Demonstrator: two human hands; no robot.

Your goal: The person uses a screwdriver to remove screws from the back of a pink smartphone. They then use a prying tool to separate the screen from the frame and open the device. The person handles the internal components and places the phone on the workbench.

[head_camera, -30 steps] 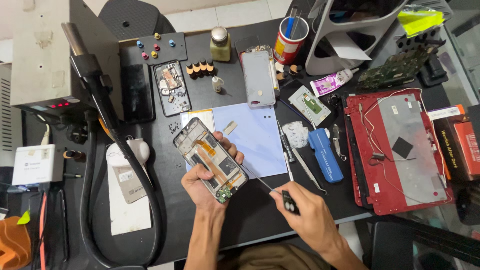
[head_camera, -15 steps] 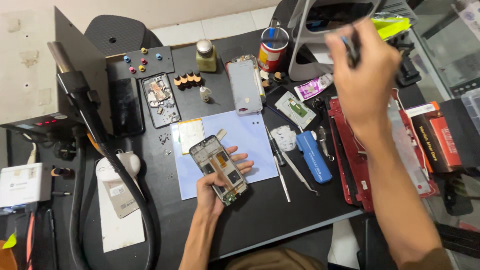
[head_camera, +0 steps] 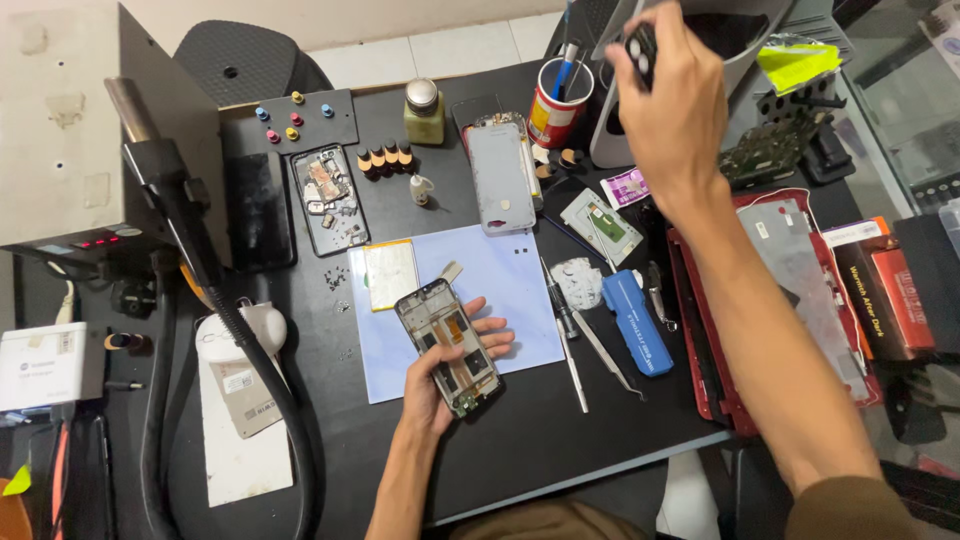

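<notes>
My left hand (head_camera: 440,375) holds an opened phone frame (head_camera: 447,345) with its insides showing, just above the pale blue work mat (head_camera: 500,275). My right hand (head_camera: 672,100) is raised far across the desk near the back right, closed around a small dark tool (head_camera: 640,48) beside the white stand (head_camera: 740,30). A red cup (head_camera: 556,105) with pens stands just left of that hand.
On the black desk (head_camera: 520,450) lie a grey phone back cover (head_camera: 502,178), another opened phone (head_camera: 330,200), a battery (head_camera: 390,274), tweezers (head_camera: 610,355), a blue case (head_camera: 636,322) and a red laptop shell (head_camera: 790,300). A hot-air station (head_camera: 60,130) and its hose (head_camera: 250,360) stand at the left.
My right hand left the phone, where it worked with a screwdriver, and rose to the back right of the desk. The left hand keeps the phone frame in about the same place.
</notes>
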